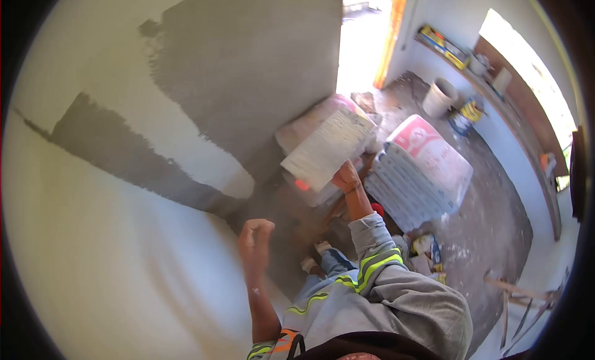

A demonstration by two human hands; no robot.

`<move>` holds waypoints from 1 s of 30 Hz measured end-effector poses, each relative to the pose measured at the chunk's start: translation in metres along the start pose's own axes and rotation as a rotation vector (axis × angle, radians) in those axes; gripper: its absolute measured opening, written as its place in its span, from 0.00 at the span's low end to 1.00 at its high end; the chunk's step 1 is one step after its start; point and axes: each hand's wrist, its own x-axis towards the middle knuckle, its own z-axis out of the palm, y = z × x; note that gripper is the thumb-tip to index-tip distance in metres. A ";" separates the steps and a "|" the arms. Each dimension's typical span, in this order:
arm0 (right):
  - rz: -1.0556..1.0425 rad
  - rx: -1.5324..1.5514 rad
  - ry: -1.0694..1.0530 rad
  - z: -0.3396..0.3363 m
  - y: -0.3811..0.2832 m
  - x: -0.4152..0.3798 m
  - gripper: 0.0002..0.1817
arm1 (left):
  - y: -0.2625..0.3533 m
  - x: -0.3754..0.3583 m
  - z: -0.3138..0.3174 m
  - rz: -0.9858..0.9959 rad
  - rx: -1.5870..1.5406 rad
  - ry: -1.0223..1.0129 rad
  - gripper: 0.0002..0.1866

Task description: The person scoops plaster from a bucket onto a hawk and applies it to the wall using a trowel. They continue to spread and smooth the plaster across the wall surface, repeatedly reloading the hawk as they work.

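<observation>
My right hand (347,177) is wrapped at the near edge of a large, flat, pale rectangular plastering float (328,148), held out in front of me. Its face looks smeared with whitish material, and a small orange-red patch shows at one corner. Any handle is hidden. My left hand (256,233) is raised with curled fingers, beside the wall and apart from the float; whatever may be inside it is hidden. Ahead and to the left stands a wall (248,56) partly covered with grey plaster, with pale areas between the grey patches.
Wrapped stacks of bags (427,155) stand on the dusty floor, some behind the float. Beyond them are a white bucket (440,97) and a blue-yellow bag (466,116). A ledge (520,127) runs below the window. A wooden stand (520,292) is at lower right.
</observation>
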 end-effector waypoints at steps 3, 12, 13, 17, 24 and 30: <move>0.011 -0.144 0.061 0.004 -0.027 -0.037 0.16 | -0.014 -0.016 0.031 -0.113 0.117 -0.297 0.11; 0.177 -1.311 0.739 -0.041 0.036 -0.172 0.21 | -0.155 -0.088 0.205 0.165 0.580 -0.276 0.13; 0.231 -1.290 0.723 -0.044 0.042 -0.193 0.21 | -0.193 -0.098 0.215 -0.013 0.530 -0.356 0.14; 0.254 -1.190 0.490 -0.102 0.060 -0.290 0.17 | -0.225 -0.155 0.243 -0.342 0.385 -0.439 0.18; 0.595 -1.461 0.635 -0.325 0.039 -0.470 0.15 | -0.412 -0.283 0.271 -0.919 0.347 -0.294 0.26; 0.698 -2.105 0.929 -0.516 0.025 -0.648 0.15 | -0.529 -0.342 0.289 -1.374 -0.187 -0.195 0.27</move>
